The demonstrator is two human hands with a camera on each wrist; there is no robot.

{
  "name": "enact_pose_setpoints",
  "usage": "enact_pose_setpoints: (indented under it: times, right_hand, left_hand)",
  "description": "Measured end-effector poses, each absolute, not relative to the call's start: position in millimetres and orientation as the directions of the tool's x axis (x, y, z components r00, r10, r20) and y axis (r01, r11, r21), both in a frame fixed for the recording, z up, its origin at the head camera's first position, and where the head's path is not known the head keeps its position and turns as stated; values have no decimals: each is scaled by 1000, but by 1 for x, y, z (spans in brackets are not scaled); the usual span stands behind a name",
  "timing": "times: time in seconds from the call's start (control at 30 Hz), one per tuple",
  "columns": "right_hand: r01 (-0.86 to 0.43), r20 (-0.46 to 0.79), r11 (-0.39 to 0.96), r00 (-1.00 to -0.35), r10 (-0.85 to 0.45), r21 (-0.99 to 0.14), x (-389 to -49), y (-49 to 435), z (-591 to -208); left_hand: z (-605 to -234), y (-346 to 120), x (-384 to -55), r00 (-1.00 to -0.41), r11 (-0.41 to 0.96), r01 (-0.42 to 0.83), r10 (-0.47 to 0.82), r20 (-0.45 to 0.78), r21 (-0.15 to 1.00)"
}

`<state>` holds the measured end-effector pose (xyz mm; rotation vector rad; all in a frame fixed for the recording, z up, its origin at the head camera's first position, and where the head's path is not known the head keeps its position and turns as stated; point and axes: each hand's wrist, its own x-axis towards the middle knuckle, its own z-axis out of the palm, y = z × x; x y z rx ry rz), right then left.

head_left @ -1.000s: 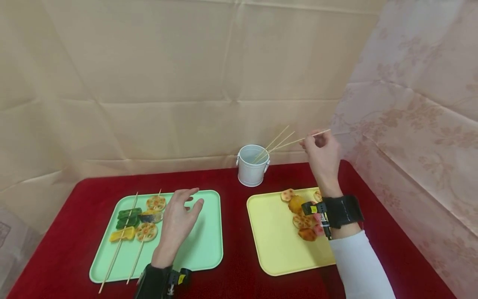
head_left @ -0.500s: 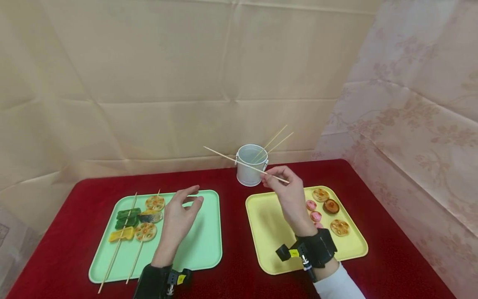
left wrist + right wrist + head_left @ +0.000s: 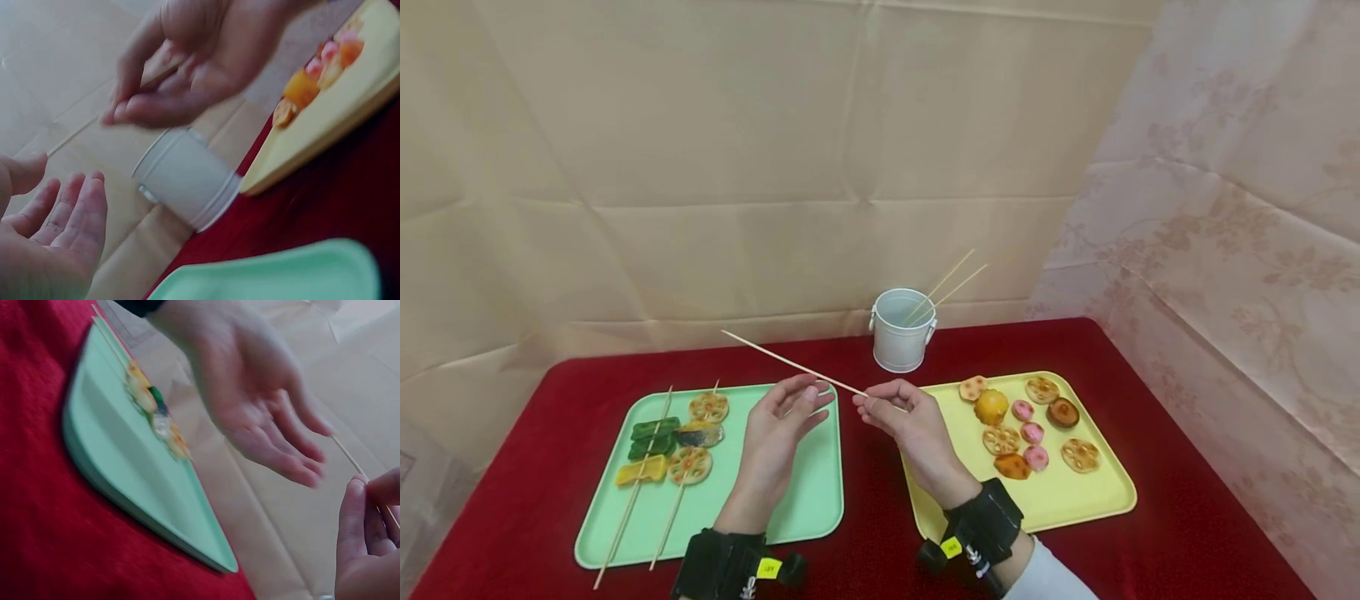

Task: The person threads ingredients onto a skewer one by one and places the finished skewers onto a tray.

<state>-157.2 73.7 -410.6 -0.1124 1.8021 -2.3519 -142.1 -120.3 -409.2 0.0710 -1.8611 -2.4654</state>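
My right hand (image 3: pixel 925 433) pinches a thin wooden skewer (image 3: pixel 775 356) near one end, above the gap between two trays. The skewer slants up and leftward, passing my left hand's fingertips. My left hand (image 3: pixel 775 446) hovers over the green tray (image 3: pixel 808 500), its fingers loosely bent and spread from the thumb. In the left wrist view, the left fingers (image 3: pixel 75 219) stand apart from the thumb beside the skewer. On the green tray lie two loaded skewers: one bears green pieces (image 3: pixel 653 440) and a yellow piece (image 3: pixel 642 470), the other lotus root slices (image 3: pixel 690 465) and a silver-skinned piece (image 3: pixel 700 433).
A yellow tray (image 3: pixel 1075 504) at right holds lotus slices (image 3: pixel 1081 456), a mushroom cap (image 3: pixel 1063 412), pink round pieces (image 3: pixel 1032 432) and a yellow scalloped piece (image 3: pixel 992 407). Behind, a small white bucket (image 3: pixel 898 346) holds two skewers. A red cloth (image 3: pixel 872 533) covers the table.
My right hand has drawn a skewer from the bucket and brought it down and left, close to my left hand. The left hand has shifted slightly right, with its fingers at the skewer.
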Motion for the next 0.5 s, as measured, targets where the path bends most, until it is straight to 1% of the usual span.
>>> enact_pose_setpoints:
  times: [0.07, 0.13, 0.33, 0.5]
  right_hand:
    - [107, -55, -243, -976, -209, -964, -156, 70, -414]
    - [112, -56, -235, -972, -230, -965, -154, 66, -416]
    - [112, -57, -216, -967, -248, -970, -153, 62, -420]
    - [112, -57, -231, -971, -232, -967, -152, 65, -419]
  left_hand:
    - [-410, -117, -141, -998, -329, -3, -57, -23, 944]
    - [-410, -115, -141, -997, -353, -11, -64, -36, 936]
    - [-413, -111, -140, -993, -375, -23, -99, -65, 927]
    - [-414, -106, -139, -995, -365, -38, -76, -70, 930]
